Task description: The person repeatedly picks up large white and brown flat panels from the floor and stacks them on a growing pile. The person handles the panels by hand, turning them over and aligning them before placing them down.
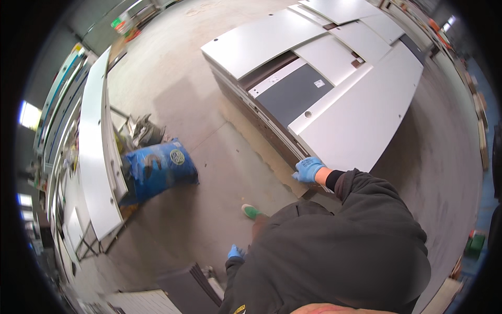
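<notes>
My right hand, in a blue glove, grips the near corner of a long white panel that lies on top of a low stack of white and dark grey boards. My arm in a dark sleeve reaches to it from the right. My left hand, also gloved in blue, hangs low by my side. It is mostly hidden behind my dark hooded top, so its fingers cannot be read. It is close to some dark grey boards on the floor at the lower left.
A blue sack lies on the concrete floor at left, beside white panels resting on a rack. My green shoe shows below the stack. A green crate stands at far right.
</notes>
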`<state>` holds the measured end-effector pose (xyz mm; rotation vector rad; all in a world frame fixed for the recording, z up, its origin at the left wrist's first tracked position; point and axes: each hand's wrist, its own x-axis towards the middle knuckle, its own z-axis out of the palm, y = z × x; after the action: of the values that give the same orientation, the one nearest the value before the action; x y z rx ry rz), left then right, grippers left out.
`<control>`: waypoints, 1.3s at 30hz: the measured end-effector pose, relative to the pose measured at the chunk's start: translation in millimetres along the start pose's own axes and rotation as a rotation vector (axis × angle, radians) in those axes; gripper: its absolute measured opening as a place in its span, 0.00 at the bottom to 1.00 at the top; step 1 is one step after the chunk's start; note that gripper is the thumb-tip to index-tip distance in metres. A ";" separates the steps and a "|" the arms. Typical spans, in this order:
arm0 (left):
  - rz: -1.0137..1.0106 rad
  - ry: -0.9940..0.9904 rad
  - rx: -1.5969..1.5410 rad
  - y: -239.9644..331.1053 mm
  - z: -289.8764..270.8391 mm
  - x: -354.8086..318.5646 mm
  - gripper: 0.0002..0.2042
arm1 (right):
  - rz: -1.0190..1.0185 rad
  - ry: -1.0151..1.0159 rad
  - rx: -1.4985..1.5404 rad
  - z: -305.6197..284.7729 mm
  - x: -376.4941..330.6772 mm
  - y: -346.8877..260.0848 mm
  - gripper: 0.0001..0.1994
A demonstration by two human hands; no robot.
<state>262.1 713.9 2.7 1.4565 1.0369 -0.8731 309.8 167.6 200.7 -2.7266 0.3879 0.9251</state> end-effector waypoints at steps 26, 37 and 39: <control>0.094 -0.560 0.318 552.1 84.2 190.8 0.15 | 0.253 -0.033 0.405 -112.6 234.1 -112.5 0.27; 0.084 -0.308 0.347 702.8 62.1 301.9 0.19 | 0.253 -0.107 0.422 -236.3 367.0 -194.2 0.27; 0.200 -0.368 0.346 741.5 62.8 315.9 0.20 | 0.253 -0.188 0.367 -234.3 387.1 -207.6 0.27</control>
<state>1068.4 676.3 -41.6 1.5734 0.4728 -1.1594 803.4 224.2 169.5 -2.2723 0.7927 1.0429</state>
